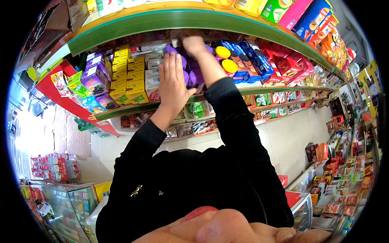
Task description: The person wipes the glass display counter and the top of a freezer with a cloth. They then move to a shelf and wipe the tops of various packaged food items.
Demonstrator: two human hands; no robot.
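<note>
My left hand [172, 83] lies flat with its fingers stretched out, its edge against a group of purple-lidded tubs [197, 76] on the shelf. Deeper in, behind those tubs, my right hand [194, 45] is closed and smeared by motion. Beside its fingers shows a blurred dark and whitish thing [176, 42] that I cannot make out. Left of my left hand stand white packs [152, 79] and stacked yellow boxes [136, 79]. Two tubs with yellow lids [229, 66] stand right of my right forearm.
A green shelf edge [194, 19] runs low above my hands, with packets on top. Purple boxes [96, 75] stand left; blue biscuit packs [245, 60] and red boxes [285, 67] stand right. Lower shelves hold bagged goods [197, 109]. A glass case [60, 202] is behind left.
</note>
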